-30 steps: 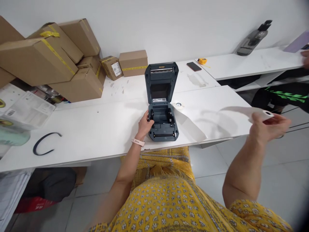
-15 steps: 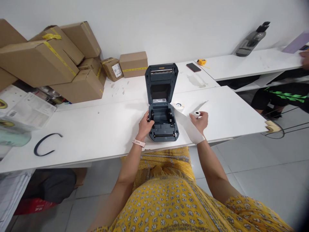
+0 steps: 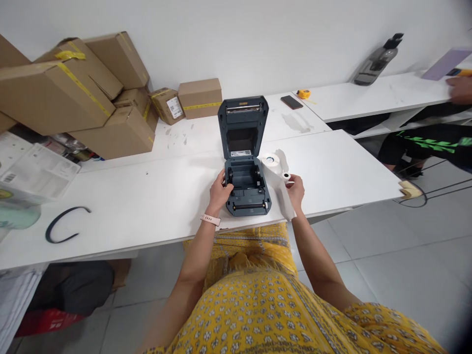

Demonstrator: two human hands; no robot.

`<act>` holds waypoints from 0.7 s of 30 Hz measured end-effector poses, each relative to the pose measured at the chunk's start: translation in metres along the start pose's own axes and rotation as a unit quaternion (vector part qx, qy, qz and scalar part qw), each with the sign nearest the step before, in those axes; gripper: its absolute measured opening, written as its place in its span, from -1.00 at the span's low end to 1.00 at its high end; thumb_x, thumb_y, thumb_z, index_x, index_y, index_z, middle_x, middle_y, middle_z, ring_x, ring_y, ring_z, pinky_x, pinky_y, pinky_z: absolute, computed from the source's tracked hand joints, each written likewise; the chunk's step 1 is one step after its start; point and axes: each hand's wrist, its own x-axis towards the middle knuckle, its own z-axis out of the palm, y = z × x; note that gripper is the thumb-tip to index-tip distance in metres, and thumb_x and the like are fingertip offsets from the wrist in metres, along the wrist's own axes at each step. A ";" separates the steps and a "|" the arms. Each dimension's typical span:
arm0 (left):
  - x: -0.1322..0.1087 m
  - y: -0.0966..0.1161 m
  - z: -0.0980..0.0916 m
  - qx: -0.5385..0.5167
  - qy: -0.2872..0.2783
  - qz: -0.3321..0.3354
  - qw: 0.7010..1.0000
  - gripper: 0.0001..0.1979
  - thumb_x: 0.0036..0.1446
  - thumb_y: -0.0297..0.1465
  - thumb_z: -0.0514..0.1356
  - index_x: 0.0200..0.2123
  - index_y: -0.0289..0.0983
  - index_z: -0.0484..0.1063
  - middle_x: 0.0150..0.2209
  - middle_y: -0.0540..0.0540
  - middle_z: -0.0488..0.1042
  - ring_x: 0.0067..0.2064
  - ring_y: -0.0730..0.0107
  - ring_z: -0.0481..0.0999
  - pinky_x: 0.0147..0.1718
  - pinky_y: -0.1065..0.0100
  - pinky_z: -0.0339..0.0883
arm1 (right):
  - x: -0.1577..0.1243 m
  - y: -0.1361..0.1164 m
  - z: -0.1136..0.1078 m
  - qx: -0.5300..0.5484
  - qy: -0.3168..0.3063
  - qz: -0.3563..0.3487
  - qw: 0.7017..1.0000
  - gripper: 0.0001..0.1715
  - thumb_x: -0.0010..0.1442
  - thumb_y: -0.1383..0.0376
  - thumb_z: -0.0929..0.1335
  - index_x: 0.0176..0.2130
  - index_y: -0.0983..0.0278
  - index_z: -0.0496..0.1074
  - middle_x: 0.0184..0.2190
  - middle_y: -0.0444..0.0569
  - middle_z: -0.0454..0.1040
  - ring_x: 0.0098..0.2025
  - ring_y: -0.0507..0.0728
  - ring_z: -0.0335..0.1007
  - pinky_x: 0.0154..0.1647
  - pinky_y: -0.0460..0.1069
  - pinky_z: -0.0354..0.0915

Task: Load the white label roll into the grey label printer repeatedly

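A dark label printer [image 3: 248, 201] stands on the white table with its lid [image 3: 243, 128] raised and its roll bay bare inside. My left hand [image 3: 220, 191] grips the printer's left side, thumb over the rim. To the right of the printer, my right hand [image 3: 295, 191] has its fingers closed at a small white paper roll [image 3: 286, 176] with a dark core. Part of the grip is hidden by the paper. A loose paper strip [image 3: 284, 200] trails down beside my right wrist. Behind it, a larger white label roll [image 3: 270, 161] lies on its side against the printer.
Cardboard boxes [image 3: 88, 98] are piled at the back left, and a dark headband [image 3: 55, 223] lies at the left. A phone [image 3: 291, 102], a tape measure [image 3: 304, 94] and a spray bottle [image 3: 376, 61] are at the back. Another person's hand [image 3: 460, 90] is at far right.
My right hand has moved left with the small roll, closer to the printer and the larger roll. The paper strip has shifted and folded. My left hand keeps its hold on the printer.
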 end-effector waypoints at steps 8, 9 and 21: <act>-0.002 0.005 0.000 -0.006 0.007 -0.007 1.000 -0.20 0.06 -0.51 0.17 0.41 -0.16 0.19 0.19 -0.14 0.54 0.15 0.14 0.56 0.18 0.13 0.42 | -0.001 -0.002 0.002 0.004 -0.026 0.005 1.000 -0.58 0.00 0.03 0.39 -0.17 0.15 0.35 -0.43 -0.17 0.41 -0.34 0.17 0.38 -0.16 0.07 0.28; -0.002 0.005 0.000 -0.007 0.007 -0.007 1.000 -0.20 0.06 -0.51 0.18 0.41 -0.16 0.20 0.19 -0.14 0.54 0.14 0.14 0.56 0.17 0.13 0.42 | 0.001 -0.002 0.002 0.008 -0.026 0.003 1.000 -0.58 -0.01 0.03 0.39 -0.17 0.15 0.35 -0.43 -0.17 0.41 -0.33 0.17 0.38 -0.15 0.08 0.29; 0.001 0.001 0.000 -0.011 0.011 -0.014 1.000 -0.19 0.05 -0.49 0.21 0.41 -0.20 0.20 0.21 -0.19 0.52 0.15 0.14 0.55 0.17 0.16 0.41 | 0.038 0.030 -0.084 0.271 -0.209 -0.040 0.939 -0.37 0.04 -0.14 0.45 -0.01 0.14 0.42 -0.09 0.01 0.59 -0.03 0.28 0.53 0.06 0.20 0.40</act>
